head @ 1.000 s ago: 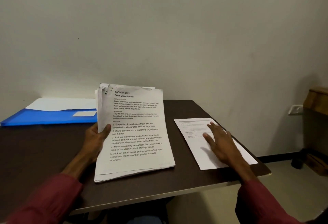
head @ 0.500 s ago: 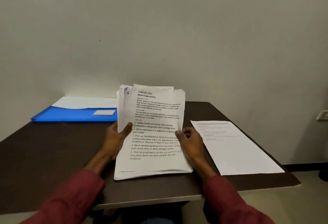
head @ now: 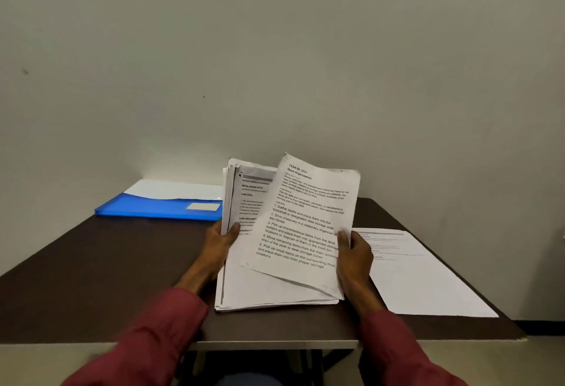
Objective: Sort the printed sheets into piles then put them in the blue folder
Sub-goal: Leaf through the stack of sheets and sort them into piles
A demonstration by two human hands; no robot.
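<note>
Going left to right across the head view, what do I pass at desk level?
Blue folder → left hand, gripping the stack → top sheet → right hand, pinching that sheet → single sheet flat on the table.

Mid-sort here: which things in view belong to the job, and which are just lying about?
Job: stack of sheets gripped by the left hand; top sheet pinched by the right hand; single sheet lying flat at the right; blue folder at the back left.
Just there: table; wall.
</note>
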